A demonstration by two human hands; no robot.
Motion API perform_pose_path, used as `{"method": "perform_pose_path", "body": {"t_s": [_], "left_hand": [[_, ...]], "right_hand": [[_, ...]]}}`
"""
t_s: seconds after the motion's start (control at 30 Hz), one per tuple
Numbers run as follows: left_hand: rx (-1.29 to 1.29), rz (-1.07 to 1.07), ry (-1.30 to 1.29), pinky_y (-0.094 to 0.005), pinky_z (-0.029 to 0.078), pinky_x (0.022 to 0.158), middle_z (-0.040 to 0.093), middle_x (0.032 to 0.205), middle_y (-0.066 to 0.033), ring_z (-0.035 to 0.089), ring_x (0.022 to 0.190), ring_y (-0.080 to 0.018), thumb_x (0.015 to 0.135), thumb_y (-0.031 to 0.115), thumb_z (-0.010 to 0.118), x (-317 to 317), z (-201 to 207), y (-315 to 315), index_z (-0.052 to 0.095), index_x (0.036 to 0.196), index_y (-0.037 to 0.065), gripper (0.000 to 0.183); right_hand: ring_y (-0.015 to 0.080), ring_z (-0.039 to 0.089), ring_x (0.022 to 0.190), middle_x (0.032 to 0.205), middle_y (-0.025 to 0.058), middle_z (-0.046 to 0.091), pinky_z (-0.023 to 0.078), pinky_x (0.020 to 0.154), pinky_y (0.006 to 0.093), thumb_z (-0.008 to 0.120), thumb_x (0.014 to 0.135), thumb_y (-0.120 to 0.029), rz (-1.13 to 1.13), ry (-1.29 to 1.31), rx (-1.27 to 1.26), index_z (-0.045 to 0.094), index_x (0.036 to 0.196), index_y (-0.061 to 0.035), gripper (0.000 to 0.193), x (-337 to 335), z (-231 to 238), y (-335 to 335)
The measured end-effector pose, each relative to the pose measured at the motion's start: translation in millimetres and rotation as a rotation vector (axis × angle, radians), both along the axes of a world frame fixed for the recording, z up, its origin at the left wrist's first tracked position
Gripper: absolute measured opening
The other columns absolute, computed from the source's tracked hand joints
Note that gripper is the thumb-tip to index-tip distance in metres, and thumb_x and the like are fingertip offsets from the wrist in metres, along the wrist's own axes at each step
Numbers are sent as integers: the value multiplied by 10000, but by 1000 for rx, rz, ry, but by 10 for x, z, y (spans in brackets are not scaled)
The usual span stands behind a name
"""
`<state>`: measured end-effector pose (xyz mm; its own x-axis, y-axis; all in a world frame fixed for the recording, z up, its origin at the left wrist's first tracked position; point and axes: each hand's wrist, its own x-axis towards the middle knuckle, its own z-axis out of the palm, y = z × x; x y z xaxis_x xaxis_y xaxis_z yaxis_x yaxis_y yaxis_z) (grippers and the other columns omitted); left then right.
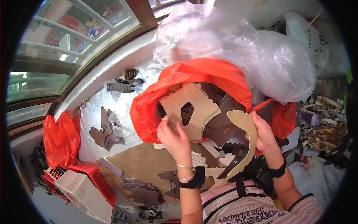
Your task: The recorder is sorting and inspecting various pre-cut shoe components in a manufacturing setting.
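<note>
My right hand (264, 135) grips a curved beige shoe-upper piece (244, 128) near its upper end, and the strip hangs down toward my lap. My left hand (172, 139), slightly blurred, has its fingers apart at the lower left edge of some beige cut pieces (197, 102) with a dark gap in their middle. It seems to hold nothing; whether it touches them I cannot tell. Those pieces lie on dark brown cut pieces (220, 125) inside an open red plastic bag (143, 119).
Clear plastic bags (283, 63) bulge behind the red bag. Brown piece stacks (141, 190) and a phone-like slab (112, 167) lie on the worktop at left. A white basket (80, 192) sits lower left, beside another red bag (61, 140). Scrap strips (324, 127) heap at right.
</note>
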<state>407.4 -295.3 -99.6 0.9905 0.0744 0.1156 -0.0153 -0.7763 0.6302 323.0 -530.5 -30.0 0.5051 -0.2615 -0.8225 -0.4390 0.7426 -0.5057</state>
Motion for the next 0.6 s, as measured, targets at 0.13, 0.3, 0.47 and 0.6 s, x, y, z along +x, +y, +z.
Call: {"method": "perform_pose_path", "body": {"t_s": [0.13, 0.3, 0.47, 0.6], "left_hand": [[-60, 28, 147, -420, 409, 863, 580, 924, -110, 561, 892, -297, 788, 105, 694, 259, -13, 92, 514, 1208, 6, 468], [-338, 22, 285, -252, 443, 674, 543, 835, -20, 509, 691, -106, 785, 86, 723, 315, -32, 297, 625, 1015, -9, 267], [-699, 139, 394, -218, 402, 660, 538, 822, -6, 452, 706, -78, 869, 80, 649, 263, 253, 508, 621, 925, -37, 133], [-790, 63, 396, -213, 391, 657, 553, 842, 4, 461, 726, -64, 895, 78, 626, 203, 378, 577, 616, 936, -51, 135]], "right_hand": [[81, 524, 593, 836, -11, 613, 377, 468, 224, 405, 1004, -357, 42, 36, 7, 567, 1020, -104, 301, 18, -120, 75], [122, 598, 853, 938, 39, 619, 490, 801, 282, 433, 1008, -259, 16, -76, 161, 566, 1007, -45, 252, -7, -124, 138], [125, 602, 842, 931, 40, 618, 492, 782, 270, 440, 1005, -264, 9, -98, 141, 563, 992, -47, 250, -18, -29, 130], [128, 615, 883, 957, 46, 632, 499, 802, 271, 452, 1000, -264, 26, -217, 183, 572, 1018, -42, 253, -143, -88, 12]]}}
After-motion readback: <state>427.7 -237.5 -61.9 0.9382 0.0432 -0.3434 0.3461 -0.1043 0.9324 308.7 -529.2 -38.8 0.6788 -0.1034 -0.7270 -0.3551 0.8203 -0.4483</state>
